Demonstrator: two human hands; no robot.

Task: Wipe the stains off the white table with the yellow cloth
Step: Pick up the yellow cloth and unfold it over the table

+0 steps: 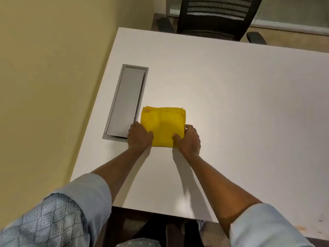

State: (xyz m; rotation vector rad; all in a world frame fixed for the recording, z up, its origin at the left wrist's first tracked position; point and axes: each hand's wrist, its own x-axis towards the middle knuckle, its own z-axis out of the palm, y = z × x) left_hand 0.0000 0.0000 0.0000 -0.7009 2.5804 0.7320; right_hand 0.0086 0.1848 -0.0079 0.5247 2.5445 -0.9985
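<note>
A yellow cloth, folded into a thick square, lies flat on the white table near its left side. My left hand grips the cloth's near left corner, thumb on top and fingers curled at its edge. At the near right corner my right hand holds the cloth the same way, thumb pressed on the fabric. A few small brownish stains mark the table at the near right edge.
A grey metal cable flap is set into the table just left of the cloth. A black mesh office chair stands behind the far edge. A cream wall runs along the table's left side.
</note>
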